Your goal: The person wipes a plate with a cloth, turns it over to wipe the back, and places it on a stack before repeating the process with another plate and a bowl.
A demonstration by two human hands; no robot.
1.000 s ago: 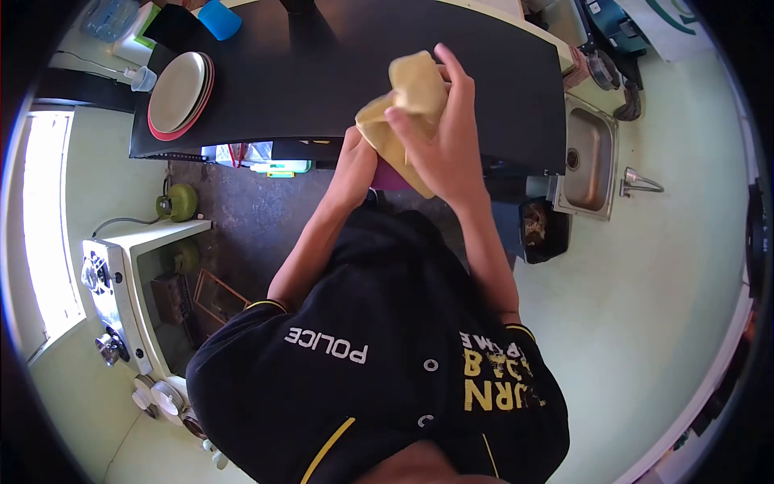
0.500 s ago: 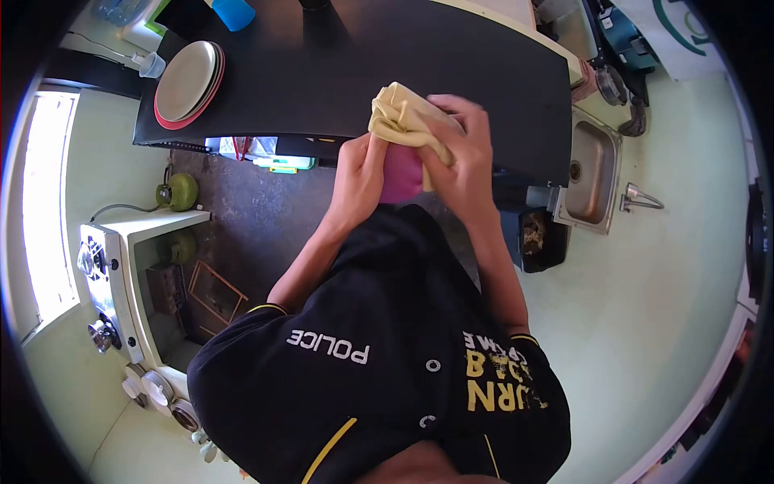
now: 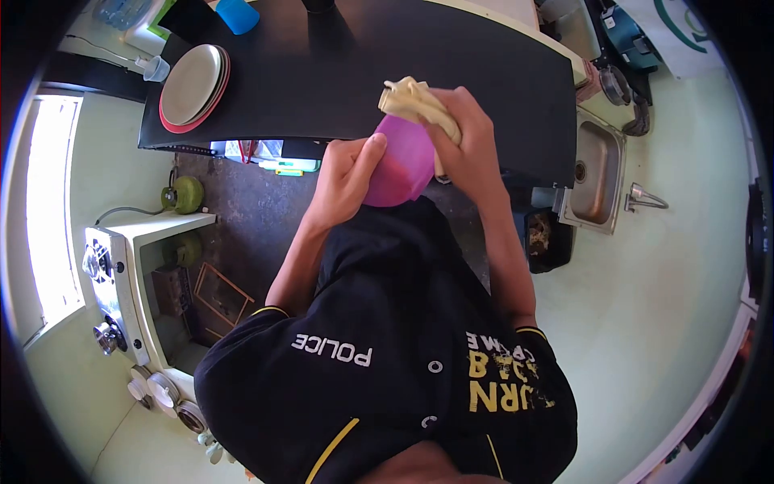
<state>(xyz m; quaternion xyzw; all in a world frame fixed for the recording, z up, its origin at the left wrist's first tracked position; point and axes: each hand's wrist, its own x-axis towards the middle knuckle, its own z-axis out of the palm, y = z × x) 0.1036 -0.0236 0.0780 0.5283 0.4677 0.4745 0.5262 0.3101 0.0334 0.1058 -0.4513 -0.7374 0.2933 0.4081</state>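
Observation:
In front of my chest, my left hand [image 3: 345, 179] grips the left edge of a thin, see-through purple plastic dish [image 3: 403, 157]. Its thumb lies on the near face, and the fingers show as a reddish shade through the plastic. My right hand [image 3: 470, 139] is closed round a bunched pale-yellow cloth [image 3: 409, 101] at the dish's upper right edge. Part of the cloth hangs down behind the dish's right side. Whether the right fingers also pinch the rim is hidden.
A black-topped counter [image 3: 500, 89] lies ahead, with stacked plates [image 3: 190, 85] at its left and a blue cup [image 3: 237, 16] at the back. A metal sink [image 3: 601, 181] is to the right. A gas stove [image 3: 109, 282] and green gas cylinder [image 3: 187, 194] stand left.
The cloth has moved up and right with my right hand, uncovering more of the purple dish. My left hand has shifted slightly left and turned the dish's face toward me.

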